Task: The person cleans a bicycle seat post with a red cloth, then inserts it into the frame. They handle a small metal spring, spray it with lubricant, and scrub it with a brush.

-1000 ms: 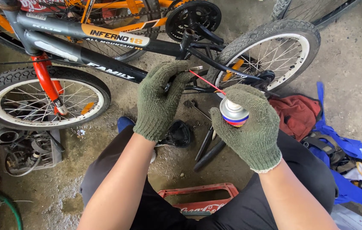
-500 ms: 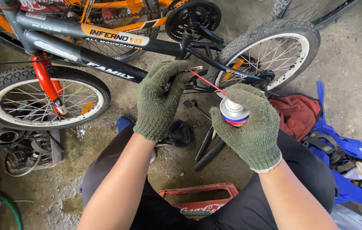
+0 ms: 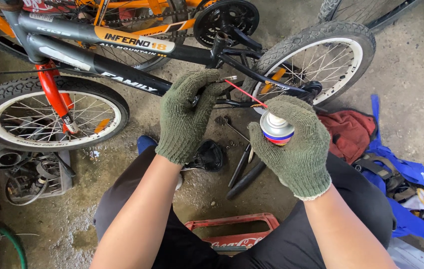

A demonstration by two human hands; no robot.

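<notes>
nothing has shifted: our right hand (image 3: 291, 144) still clamps the silver spray can (image 3: 275, 128), its thin red straw (image 3: 245, 93) meeting our left hand (image 3: 187, 112), fingers closed on the grey bicycle frame (image 3: 122, 72).

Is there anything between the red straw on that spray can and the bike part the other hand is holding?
Nothing visible. The right hand holds the spray can; its red straw runs clear to the bike part pinched by the left hand.
</notes>
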